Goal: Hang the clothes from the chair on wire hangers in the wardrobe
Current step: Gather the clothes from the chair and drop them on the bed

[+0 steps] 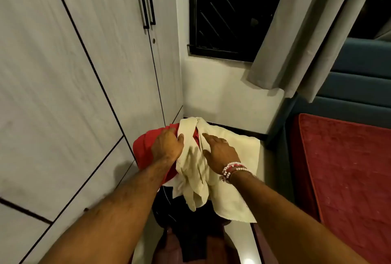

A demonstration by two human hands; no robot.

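Subject: pile of clothes on a chair (169, 242), low centre of view, beside the wardrobe (74, 73) and below the window (222, 10).

Materials:
- The cream garment (239, 189) is thin, matte woven cloth. Its left part is bunched into long, soft folds, and its right part lies as a flat, straight-edged panel.
- The red garment (143, 147) is smooth cloth, rounded over whatever supports it, and lies partly under the cream one.
- A dark garment (190, 221) hangs crumpled below both.
- Little of the chair shows: a reddish-brown, smooth surface under the pile.

Orientation: the long axis of the cream garment runs from the wall end towards the viewer. The gathered end is at the far side and the loose ends hang down at the near side.

Hands:
- The left hand (167, 145) rests back-up on the red garment, with its thumb against the cream edge. The fingers bend over the cloth and their tips are hidden, so I cannot tell whether they grip.
- The right hand (220, 151) lies flat on the cream garment with the fingers straight, pointing away and to the left, and holds nothing. It wears a ring, and bead bracelets (232, 169) are on the wrist.

Surroundings:
- The wardrobe doors are closed, in pale wood-grain laminate with slim black handles (146, 3).
- A grey curtain (296, 31) hangs at the right.
- Further right are a blue padded headboard (359, 73) and a red textured bed cover (349, 179).
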